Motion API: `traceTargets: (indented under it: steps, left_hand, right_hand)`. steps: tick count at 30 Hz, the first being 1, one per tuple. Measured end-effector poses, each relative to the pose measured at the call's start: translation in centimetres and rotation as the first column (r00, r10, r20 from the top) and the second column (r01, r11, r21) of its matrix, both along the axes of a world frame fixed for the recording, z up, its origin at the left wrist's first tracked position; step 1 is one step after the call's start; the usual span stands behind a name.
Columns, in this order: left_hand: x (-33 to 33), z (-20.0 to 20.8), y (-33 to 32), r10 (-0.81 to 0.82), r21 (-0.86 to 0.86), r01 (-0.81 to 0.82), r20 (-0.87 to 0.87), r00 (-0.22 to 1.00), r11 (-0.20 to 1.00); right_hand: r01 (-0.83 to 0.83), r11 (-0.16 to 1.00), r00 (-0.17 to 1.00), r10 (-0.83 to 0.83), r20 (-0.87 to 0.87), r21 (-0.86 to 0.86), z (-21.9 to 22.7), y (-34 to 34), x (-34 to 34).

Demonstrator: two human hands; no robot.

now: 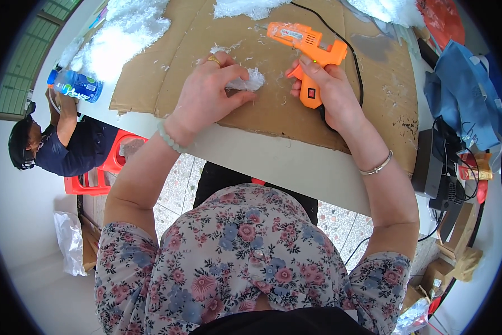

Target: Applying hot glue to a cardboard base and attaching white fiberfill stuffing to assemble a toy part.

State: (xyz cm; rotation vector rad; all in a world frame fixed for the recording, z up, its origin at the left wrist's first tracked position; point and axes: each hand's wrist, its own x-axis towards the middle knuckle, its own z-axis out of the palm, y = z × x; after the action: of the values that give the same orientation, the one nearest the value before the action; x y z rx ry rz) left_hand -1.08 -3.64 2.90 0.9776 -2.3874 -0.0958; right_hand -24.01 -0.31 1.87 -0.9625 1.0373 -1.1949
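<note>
My right hand (pixel 332 86) is wrapped round the handle of an orange hot glue gun (pixel 312 53), whose nozzle points to the far left over the cardboard. A small green light glows on its body, and a red switch sits on the handle. My left hand (pixel 212 92) curls over the cardboard with thumb and fingers bent round a small tuft of white, wispy fibre (pixel 250 81). The tuft lies between the fingertips and the cardboard, partly hidden by the fingers. The two hands are apart.
A brown cardboard sheet (pixel 150 84) covers much of the white table (pixel 234 159). Fluffy white fibre (pixel 122 36) is heaped at the far left. A black cord (pixel 354 56) runs beside the glue gun. A blue-labelled bottle (pixel 77 86) lies near a seated person (pixel 66 134); blue cloth (pixel 463 89) is on the right.
</note>
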Motion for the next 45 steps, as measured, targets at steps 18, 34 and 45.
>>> traceTargets:
  steps: [18,34,45]
  left_hand:
    - [-0.4,-0.7,-0.1,0.061,0.161,-0.042,-0.118,0.991,0.986]
    - [1.1,-0.5,0.0,-0.153,-0.038,0.155,0.059,0.987,0.987]
    - [1.3,-1.0,-0.2,-0.143,-0.015,0.143,-0.005,0.990,0.990]
  right_hand:
    - [0.001,1.000,1.000,-0.001,0.016,0.014,-0.1,0.1,0.0]
    - [0.061,0.998,0.992,-0.062,0.108,0.020,-0.1,-0.2,0.4]
    - [0.032,0.998,0.989,-0.025,0.148,-0.048,0.8,0.6,2.1]
